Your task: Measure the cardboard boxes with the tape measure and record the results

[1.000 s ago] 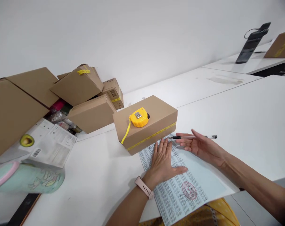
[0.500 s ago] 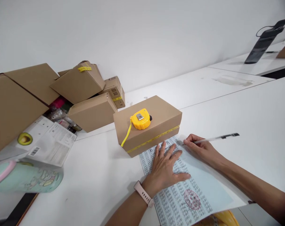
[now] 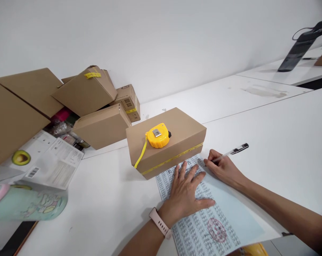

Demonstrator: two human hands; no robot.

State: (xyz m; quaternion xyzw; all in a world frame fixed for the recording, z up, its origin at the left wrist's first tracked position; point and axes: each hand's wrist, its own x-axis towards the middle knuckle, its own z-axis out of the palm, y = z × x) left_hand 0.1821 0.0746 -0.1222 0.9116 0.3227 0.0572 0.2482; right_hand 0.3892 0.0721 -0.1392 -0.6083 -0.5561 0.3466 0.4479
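My left hand (image 3: pixel 183 195) lies flat with its fingers spread on a pale blue printed sheet (image 3: pixel 203 220), which bears a round red stamp near its lower edge. A pen (image 3: pixel 234 150) with a dark cap end is pinched in my right hand (image 3: pixel 224 169); its tip points down at the sheet's upper right and is partly hidden by the fingers. Just beyond my fingertips, the sheet's top edge meets a closed brown cardboard box (image 3: pixel 182 122) sealed with yellow tape. On that box sits a yellow tape measure (image 3: pixel 158 136) with a yellow wrist strap.
Several cardboard boxes (image 3: pixel 102 126) are piled at the left against the wall. In front of them are a white carton with an avocado picture (image 3: pixel 51 163) and a pale green bottle (image 3: pixel 41 206). A dark bottle (image 3: pixel 296 53) stands far right on the white table (image 3: pixel 256 124).
The pen has swung in my right hand, its back end moving left and slightly up. My left hand stays flat on the sheet. The view has shifted a little.
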